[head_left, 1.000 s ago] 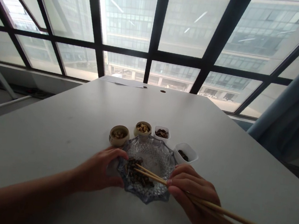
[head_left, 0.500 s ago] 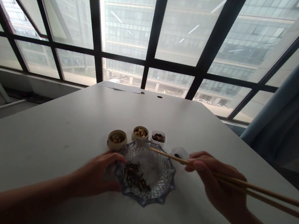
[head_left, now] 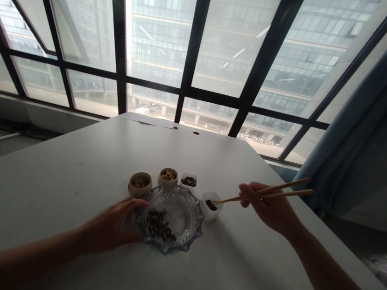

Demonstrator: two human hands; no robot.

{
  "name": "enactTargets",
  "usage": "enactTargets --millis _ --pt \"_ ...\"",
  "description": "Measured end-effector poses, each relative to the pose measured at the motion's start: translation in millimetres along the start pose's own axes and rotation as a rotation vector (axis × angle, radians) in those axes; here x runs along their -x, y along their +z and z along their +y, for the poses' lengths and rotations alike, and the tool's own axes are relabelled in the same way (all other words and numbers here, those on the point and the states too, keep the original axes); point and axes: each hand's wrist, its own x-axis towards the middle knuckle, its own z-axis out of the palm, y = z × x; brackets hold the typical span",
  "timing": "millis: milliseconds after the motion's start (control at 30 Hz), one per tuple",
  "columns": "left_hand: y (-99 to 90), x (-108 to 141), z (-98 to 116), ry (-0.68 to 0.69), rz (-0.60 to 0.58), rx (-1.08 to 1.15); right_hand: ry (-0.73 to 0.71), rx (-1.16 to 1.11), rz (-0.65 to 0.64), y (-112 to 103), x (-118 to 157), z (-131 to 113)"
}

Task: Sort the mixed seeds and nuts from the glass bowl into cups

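My left hand [head_left: 110, 227] grips the left rim of a clear scalloped glass bowl [head_left: 186, 241], thumb in front and fingers behind. Dark seeds or husks [head_left: 159, 225] lie heaped in the bowl's left part. A pair of wooden chopsticks [head_left: 285, 188] is held in my right hand [head_left: 272, 210], out to the right of the bowl. Their tips reach down into a small white plastic cup [head_left: 211, 214] with dark bits [head_left: 211, 205] at its bottom. Whether anything is pinched between the tips is too small to tell.
Behind the glass bowl stand a tan pot [head_left: 133, 190] with brownish pieces, another tan pot [head_left: 161, 179] with pale nuts, and a white square cup [head_left: 192, 190] with dark seeds. Papers [head_left: 147, 119] lie at the white table's [head_left: 82, 159] far edge, before tall windows. A blue curtain [head_left: 345, 116] hangs right.
My right hand has moved the chopsticks from over the glass bowl to the white cup on the right, tips now inside. My left hand stays on the bowl. The camera view has shifted.
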Motion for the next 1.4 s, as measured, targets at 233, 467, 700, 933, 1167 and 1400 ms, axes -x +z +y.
enactTargets --millis 233,467,700,933,1167,1400 --pt "-16.7 62.6 -12.5 -0.064 -0.009 0.009 -0.029 -0.248 0.124 3.3 7.5 -24.5" --pt "-41.7 163.8 -17.3 -0.116 0.143 -0.129 -0.114 -0.491 -0.005 44.0 22.6 -50.2" --pt "-46.0 162.3 -11.7 -0.059 0.113 -0.256 -0.268 -0.438 -0.034 90.3 37.0 -52.5" --pt "-46.9 121.6 -12.5 0.080 -0.083 -0.300 -0.430 -0.384 -0.015 103.6 45.2 -53.1" --pt "-42.9 61.9 -12.9 0.157 -0.165 -0.274 -0.367 -0.436 0.003 100.4 43.3 -47.5" --pt "-25.3 11.2 1.2 0.221 -0.160 -0.260 -0.036 -0.613 0.080 102.6 31.8 -35.1"
